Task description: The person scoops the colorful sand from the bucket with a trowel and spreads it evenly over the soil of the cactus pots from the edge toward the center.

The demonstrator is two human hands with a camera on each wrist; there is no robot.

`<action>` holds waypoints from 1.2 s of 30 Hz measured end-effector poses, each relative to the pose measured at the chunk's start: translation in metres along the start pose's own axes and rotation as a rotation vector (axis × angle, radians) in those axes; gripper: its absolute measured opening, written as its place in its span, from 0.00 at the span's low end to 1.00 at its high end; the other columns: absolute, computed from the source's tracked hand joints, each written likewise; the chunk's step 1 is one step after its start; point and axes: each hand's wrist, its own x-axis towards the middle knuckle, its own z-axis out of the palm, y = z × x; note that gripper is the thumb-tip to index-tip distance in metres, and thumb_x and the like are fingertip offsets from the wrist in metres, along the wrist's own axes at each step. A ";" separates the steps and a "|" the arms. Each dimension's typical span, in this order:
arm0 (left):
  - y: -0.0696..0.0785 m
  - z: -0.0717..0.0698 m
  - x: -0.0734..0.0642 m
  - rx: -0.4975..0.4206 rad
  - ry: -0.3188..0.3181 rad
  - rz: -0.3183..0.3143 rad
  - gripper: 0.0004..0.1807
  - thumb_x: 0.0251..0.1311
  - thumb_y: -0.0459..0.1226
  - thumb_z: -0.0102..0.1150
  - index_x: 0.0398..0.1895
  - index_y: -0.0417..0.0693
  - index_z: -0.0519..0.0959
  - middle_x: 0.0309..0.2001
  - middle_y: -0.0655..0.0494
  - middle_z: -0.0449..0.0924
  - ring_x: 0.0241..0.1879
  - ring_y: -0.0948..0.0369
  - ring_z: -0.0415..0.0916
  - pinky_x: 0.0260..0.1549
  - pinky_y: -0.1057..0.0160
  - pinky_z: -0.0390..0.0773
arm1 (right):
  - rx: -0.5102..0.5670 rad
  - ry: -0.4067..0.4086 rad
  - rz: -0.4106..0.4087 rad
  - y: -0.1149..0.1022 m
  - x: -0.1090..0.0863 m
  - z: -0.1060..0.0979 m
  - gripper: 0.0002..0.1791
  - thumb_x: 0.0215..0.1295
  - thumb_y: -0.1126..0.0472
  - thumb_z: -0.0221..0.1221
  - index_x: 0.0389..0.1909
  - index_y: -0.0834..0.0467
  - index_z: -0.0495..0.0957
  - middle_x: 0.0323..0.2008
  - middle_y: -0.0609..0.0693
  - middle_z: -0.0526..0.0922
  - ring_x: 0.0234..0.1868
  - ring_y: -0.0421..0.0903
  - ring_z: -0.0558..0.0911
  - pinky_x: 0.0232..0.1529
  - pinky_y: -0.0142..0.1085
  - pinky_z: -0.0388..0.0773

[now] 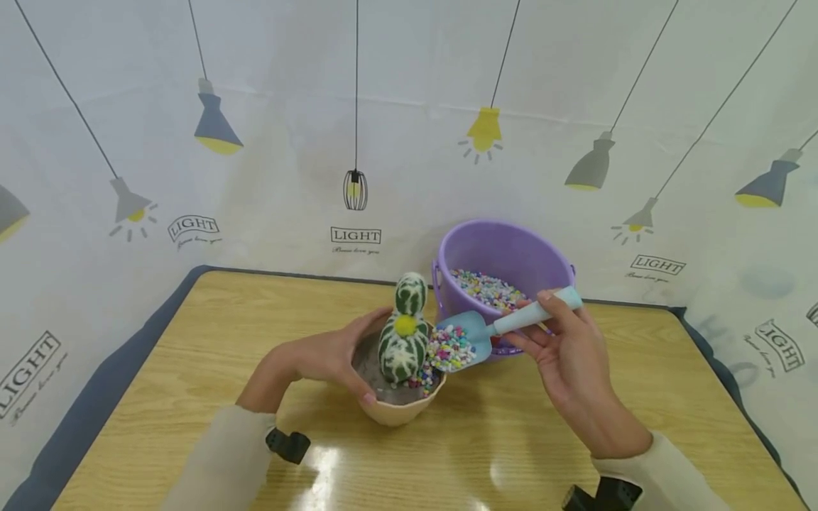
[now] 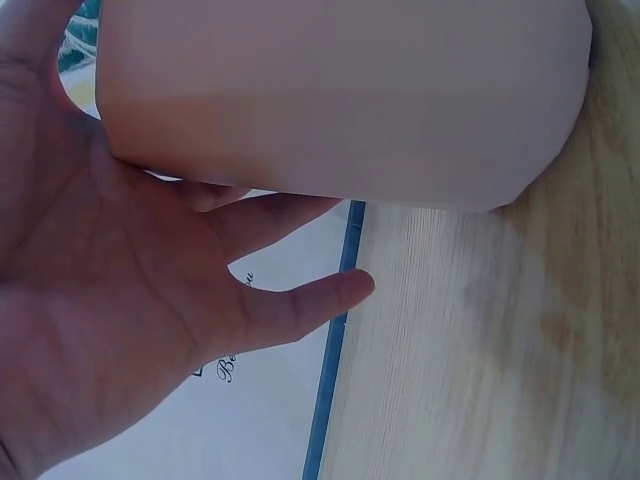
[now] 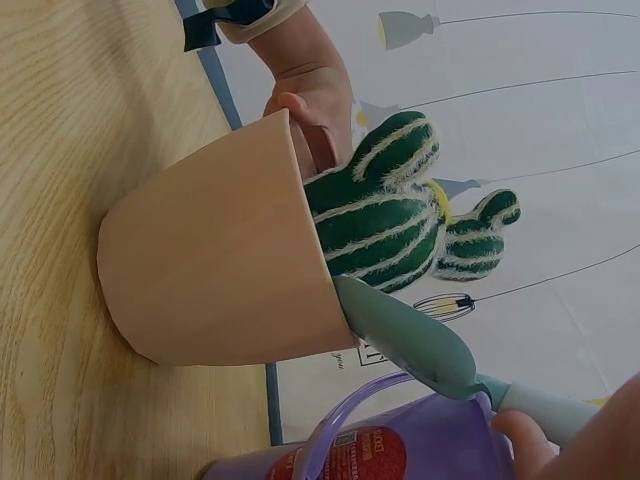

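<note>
A peach plant pot [image 1: 396, 414] stands on the table with an artificial-looking green cactus [image 1: 404, 358] in it, striped white with a yellow flower. My left hand [image 1: 322, 355] holds the pot by its left side, thumb over the rim and fingers round the outside. By its pale blue handle, my right hand [image 1: 575, 358] grips a small trowel [image 1: 525, 318]. Multicoloured pebbles [image 1: 451, 346] lie on the trowel's blade, whose tip is at the pot's right rim. More pebbles lie inside the pot beside the cactus, over a grey surface. In the right wrist view the blade [image 3: 410, 340] slants down toward the rim.
Behind the trowel, a purple bucket [image 1: 511, 248] leans, holding many coloured pebbles [image 1: 488, 287]; its handle and a red label [image 3: 375, 455] show in the right wrist view. A white cloth [image 1: 287, 177] printed with lamps hangs behind the wooden table [image 1: 255, 312].
</note>
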 end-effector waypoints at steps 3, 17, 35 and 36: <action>0.002 -0.002 0.001 -0.017 -0.017 -0.010 0.72 0.34 0.44 0.81 0.78 0.58 0.36 0.77 0.56 0.42 0.75 0.55 0.44 0.71 0.48 0.49 | 0.004 0.000 -0.009 0.000 0.000 0.001 0.06 0.68 0.64 0.58 0.42 0.58 0.71 0.33 0.56 0.84 0.33 0.53 0.87 0.40 0.50 0.83; 0.005 0.026 -0.018 0.133 0.193 0.046 0.68 0.41 0.48 0.77 0.78 0.51 0.36 0.76 0.53 0.44 0.74 0.52 0.42 0.71 0.42 0.46 | -0.035 -0.017 -0.032 0.000 0.000 0.002 0.06 0.68 0.63 0.59 0.41 0.58 0.71 0.35 0.54 0.84 0.33 0.51 0.87 0.40 0.48 0.84; 0.020 0.034 -0.014 0.254 0.251 -0.133 0.76 0.35 0.55 0.79 0.77 0.43 0.33 0.74 0.38 0.41 0.72 0.44 0.49 0.69 0.41 0.54 | -0.030 -0.045 -0.078 -0.002 -0.001 0.012 0.06 0.67 0.67 0.59 0.41 0.59 0.72 0.35 0.56 0.83 0.34 0.54 0.87 0.41 0.50 0.83; 0.020 0.033 -0.014 0.251 0.243 -0.127 0.76 0.35 0.55 0.79 0.77 0.43 0.33 0.75 0.38 0.41 0.72 0.44 0.48 0.69 0.41 0.54 | -0.037 -0.049 -0.084 -0.002 -0.001 0.012 0.06 0.67 0.67 0.59 0.41 0.59 0.72 0.36 0.56 0.83 0.35 0.54 0.87 0.41 0.50 0.83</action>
